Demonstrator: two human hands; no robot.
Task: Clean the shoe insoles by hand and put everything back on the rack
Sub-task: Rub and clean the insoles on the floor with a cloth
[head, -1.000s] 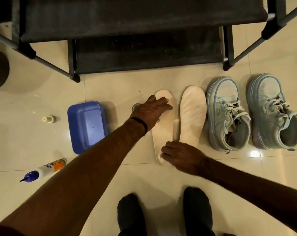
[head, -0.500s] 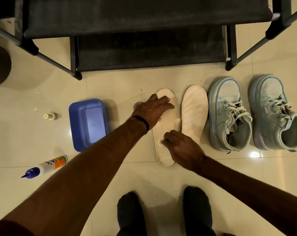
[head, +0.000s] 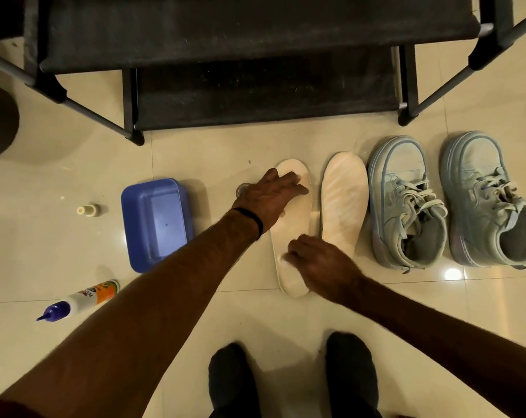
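Note:
Two cream insoles lie side by side on the tiled floor. My left hand (head: 270,197) presses flat with straight fingers on the toe end of the left insole (head: 288,232). My right hand (head: 322,263) rests on that insole's heel half with its fingers curled, the tips on the surface; I see nothing held in it. The right insole (head: 344,206) lies untouched. Two pale blue sneakers (head: 406,206) (head: 491,200) stand to the right of the insoles. The black shoe rack (head: 255,86) stands behind them, and the shelves in view hold nothing.
A blue plastic tub (head: 156,221) sits left of my left arm. A white bottle with a blue nozzle (head: 80,300) lies at the lower left, and a small cream cap (head: 88,210) stands further back. My dark-socked feet (head: 234,381) are near the bottom edge.
My right hand slid from the heel end of the left insole up toward its middle, then back down a little. My left hand stayed on the toe end.

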